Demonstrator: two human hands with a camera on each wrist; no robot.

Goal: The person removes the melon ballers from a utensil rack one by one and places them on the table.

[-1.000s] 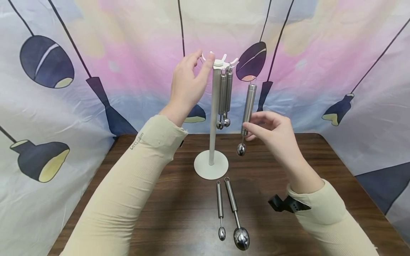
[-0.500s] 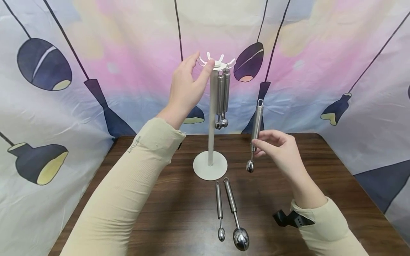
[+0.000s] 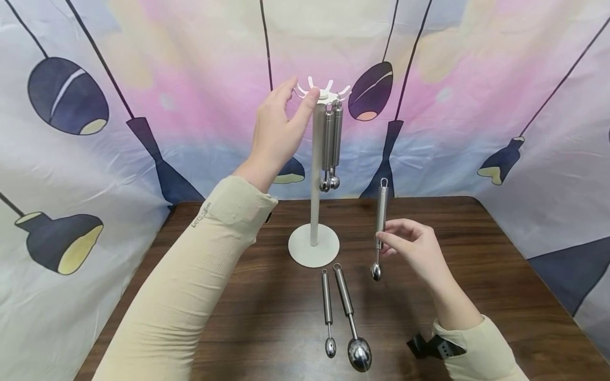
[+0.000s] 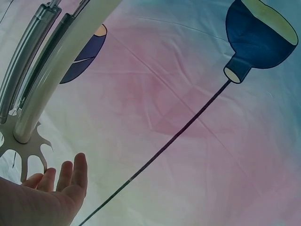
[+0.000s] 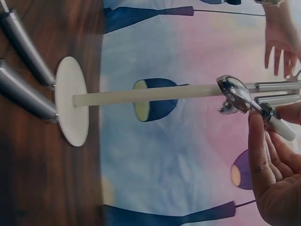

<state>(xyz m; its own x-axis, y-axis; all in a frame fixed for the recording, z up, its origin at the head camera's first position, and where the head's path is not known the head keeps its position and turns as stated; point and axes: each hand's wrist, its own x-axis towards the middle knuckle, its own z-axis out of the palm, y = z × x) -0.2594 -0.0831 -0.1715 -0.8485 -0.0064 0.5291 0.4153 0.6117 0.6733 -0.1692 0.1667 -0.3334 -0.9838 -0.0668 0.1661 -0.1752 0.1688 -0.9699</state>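
In the head view a melon baller (image 3: 382, 214) stands upright in my right hand (image 3: 416, 251), pinched low on its handle by thumb and fingers. Its scoop (image 5: 235, 94) points at the camera in the right wrist view. My left hand (image 3: 281, 127) is at the top of a white hook stand (image 3: 314, 211), fingers extended and thumb over the hook ring. Extended fingers (image 4: 80, 174) show beside the hooks (image 4: 33, 160) in the left wrist view. Two melon ballers (image 3: 332, 140) hang from the stand's right side, close together.
On the wooden table (image 3: 267, 323), in front of the stand's round base (image 3: 305, 254), lie a small melon baller (image 3: 326, 307) and a larger scoop (image 3: 358, 352). A cloth backdrop (image 3: 200, 106) with printed lamps hangs behind and at both sides.
My right hand has lowered the melon baller from near hook height to just above the table, slightly to the right. The left hand stays at the stand's top.
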